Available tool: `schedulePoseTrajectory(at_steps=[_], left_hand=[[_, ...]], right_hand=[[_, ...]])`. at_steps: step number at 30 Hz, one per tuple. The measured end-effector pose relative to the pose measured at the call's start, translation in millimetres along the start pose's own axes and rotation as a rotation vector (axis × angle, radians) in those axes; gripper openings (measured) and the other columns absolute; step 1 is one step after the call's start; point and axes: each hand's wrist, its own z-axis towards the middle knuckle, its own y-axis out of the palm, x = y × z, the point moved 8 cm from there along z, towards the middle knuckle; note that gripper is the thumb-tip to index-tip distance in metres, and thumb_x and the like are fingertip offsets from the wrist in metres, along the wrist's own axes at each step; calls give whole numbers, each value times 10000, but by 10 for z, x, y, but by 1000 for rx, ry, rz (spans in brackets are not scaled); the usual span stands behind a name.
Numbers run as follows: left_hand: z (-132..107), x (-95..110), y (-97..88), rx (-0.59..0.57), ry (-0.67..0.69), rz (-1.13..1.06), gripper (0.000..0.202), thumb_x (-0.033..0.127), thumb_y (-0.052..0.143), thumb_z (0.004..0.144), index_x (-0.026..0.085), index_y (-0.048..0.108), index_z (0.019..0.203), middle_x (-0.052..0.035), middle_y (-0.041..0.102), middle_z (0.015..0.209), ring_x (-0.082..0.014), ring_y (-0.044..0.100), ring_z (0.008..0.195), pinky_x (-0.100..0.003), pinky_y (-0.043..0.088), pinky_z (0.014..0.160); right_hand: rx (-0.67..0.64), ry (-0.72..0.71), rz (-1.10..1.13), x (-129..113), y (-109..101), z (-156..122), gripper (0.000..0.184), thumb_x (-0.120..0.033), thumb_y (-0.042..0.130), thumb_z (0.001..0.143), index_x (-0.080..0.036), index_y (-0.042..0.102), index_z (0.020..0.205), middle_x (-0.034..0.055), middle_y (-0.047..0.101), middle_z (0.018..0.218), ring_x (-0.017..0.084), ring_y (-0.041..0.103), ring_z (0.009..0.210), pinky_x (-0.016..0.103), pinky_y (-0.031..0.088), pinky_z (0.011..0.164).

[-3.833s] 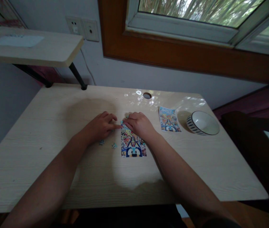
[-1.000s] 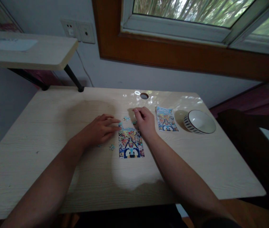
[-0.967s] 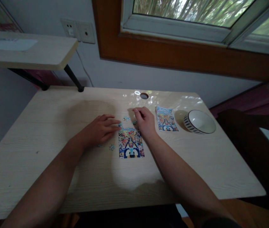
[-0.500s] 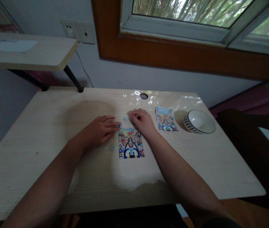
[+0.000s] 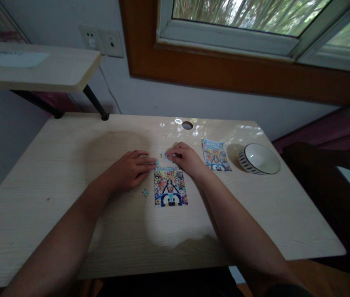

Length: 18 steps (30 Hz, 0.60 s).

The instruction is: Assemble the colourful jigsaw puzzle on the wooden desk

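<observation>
A partly assembled jigsaw puzzle [image 5: 170, 187] lies flat on the desk, showing a blue cartoon dog's face amid many small colourful figures. My left hand [image 5: 133, 168] rests palm down at its upper left, fingers stretched out, the tips touching the puzzle's corner. Just above the top edge, my right hand [image 5: 185, 159] has thumb and fingers pinched on a small light-blue puzzle piece [image 5: 166, 157], partly hidden by the fingertips. A loose piece [image 5: 145, 192] lies left of the puzzle, below my left hand.
Right of my right hand is a printed picture sheet [image 5: 216, 156] with the same design. Beside it stands a white bowl [image 5: 260, 159] with dark stripes. A round cable hole [image 5: 187, 125] sits near the desk's back edge, and a raised shelf [image 5: 69, 74] stands at the back left.
My right hand's fingertips have shifted slightly left and down, and the light-blue piece shows more clearly at them. My left hand has hardly moved.
</observation>
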Motion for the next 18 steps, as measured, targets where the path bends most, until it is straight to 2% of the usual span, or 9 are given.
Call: schedulePoseTrajectory(at_steps=[13,18], left_hand=[[-1,-4,-2,-7,-17,-20,387,236,562,1008,267,652,1383,-29,647,1444,-287,505,1368,-527,443,1133],[-13,-19,5,-2,-16,-30,417,220,578,985,282,648,1392,-25,647,1444,-293,511,1355,-532,448,1129]], right_hand=[[12,-41,-70,-77,-27,14,94,-173,780,861,-229,754,932,35,693,948,191,612,887,377,474,867],[-5,45,-20,-73,-41,13,73,-165,765,854,-230,736,838,12,716,839,174,598,773,348,469,783]])
